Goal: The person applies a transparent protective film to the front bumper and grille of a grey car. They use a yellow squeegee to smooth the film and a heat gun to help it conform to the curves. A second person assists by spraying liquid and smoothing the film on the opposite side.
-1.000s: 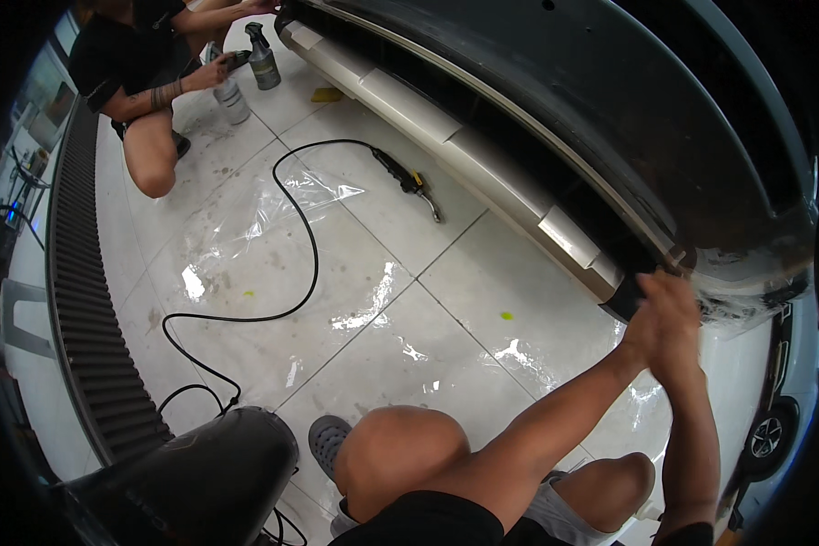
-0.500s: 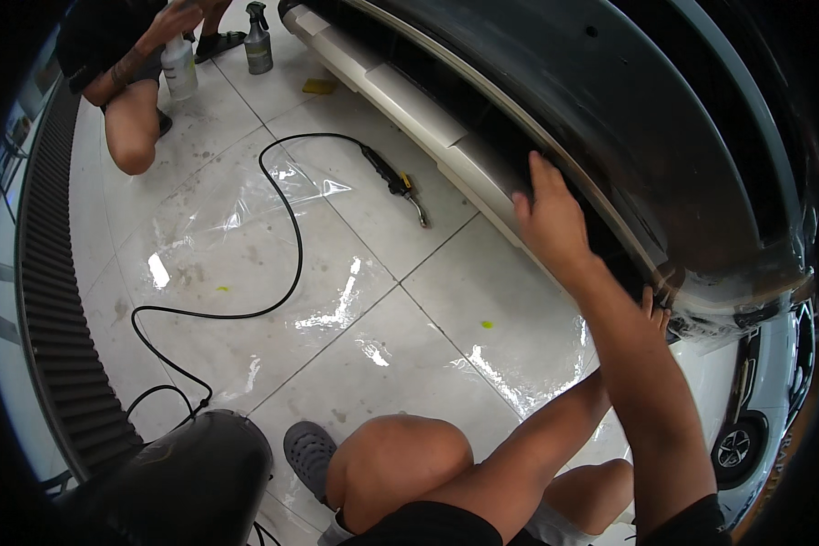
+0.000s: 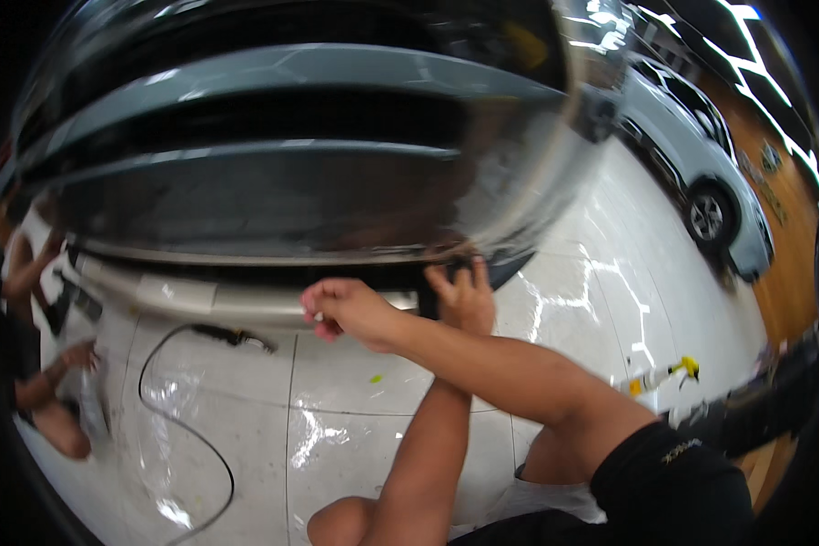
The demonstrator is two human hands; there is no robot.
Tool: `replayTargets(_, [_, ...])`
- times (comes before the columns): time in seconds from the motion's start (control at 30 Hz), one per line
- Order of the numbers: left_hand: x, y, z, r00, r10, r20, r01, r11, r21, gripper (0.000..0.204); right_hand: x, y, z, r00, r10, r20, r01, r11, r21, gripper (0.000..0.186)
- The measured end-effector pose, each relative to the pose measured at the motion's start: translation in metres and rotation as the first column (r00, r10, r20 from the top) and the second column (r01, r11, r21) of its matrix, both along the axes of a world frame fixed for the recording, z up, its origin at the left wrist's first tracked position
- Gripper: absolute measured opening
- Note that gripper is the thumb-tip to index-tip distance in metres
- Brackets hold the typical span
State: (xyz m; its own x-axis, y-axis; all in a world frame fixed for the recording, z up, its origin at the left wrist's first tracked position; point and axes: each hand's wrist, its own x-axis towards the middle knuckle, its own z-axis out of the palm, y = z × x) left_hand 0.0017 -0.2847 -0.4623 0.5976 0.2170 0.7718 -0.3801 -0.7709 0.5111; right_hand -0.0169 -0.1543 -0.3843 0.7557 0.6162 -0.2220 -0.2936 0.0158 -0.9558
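Note:
In front of me is a dark car bumper, with loose clear film hanging at its right corner. Below it runs a pale lower trim strip. My left hand rests at the bumper's lower edge, near the right corner, its fingers spread upward against it. Crossing over my left forearm, my right arm reaches leftward. My right hand hangs in front of the trim strip with curled fingers. A small whitish spot shows at its fingertips, too blurred to name.
A black nozzle tool lies on the tiled floor, its hose curving nearer. Another person's hand is at the left edge. A yellow-headed spray bottle stands at right; beyond is a pale blue car.
The view has swung right, toward the bumper's corner and the second car. My right hand has gone from outstretched fingers to curled ones. My left hand stays at the bumper's lower edge.

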Motion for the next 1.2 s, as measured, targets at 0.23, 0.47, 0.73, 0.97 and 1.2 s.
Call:
replayTargets(0.23, [-0.023, -0.006, 0.032, 0.999, -0.027, -0.034, 0.032, 0.987, 0.156, 0.041, -0.01, -0.255, 0.04, 0.841, -0.524, -0.131, 0.54, 0.824, 0.17, 0.018])
replayTargets(0.47, [-0.019, -0.011, 0.039, 1.0, -0.007, 0.0, 0.007, 0.961, 0.278, 0.038, 0.022, -0.31, -0.024, 0.196, -0.444, 0.874, 0.831, 0.548, 0.092, 0.034])
replayTargets(0.73, [-0.014, -0.028, 0.026, 0.995, 0.094, 0.024, -0.097, 0.95, 0.295, 0.037, 0.068, -0.331, 0.0, -0.467, 0.451, 0.761, 0.745, 0.664, 0.064, 0.037])
replayTargets(0.97, [-0.013, -0.028, 0.028, 0.994, 0.108, 0.037, -0.113, 0.96, 0.256, 0.038, 0.063, -0.322, 0.0, -0.517, 0.435, 0.737, 0.671, 0.741, 0.033, 0.032])
replayTargets(1.2, [-0.017, -0.013, 0.027, 0.992, 0.119, 0.031, -0.123, 0.954, 0.273, 0.041, 0.062, -0.295, 0.009, -0.48, 0.459, 0.748, 0.642, 0.764, -0.057, 0.018])
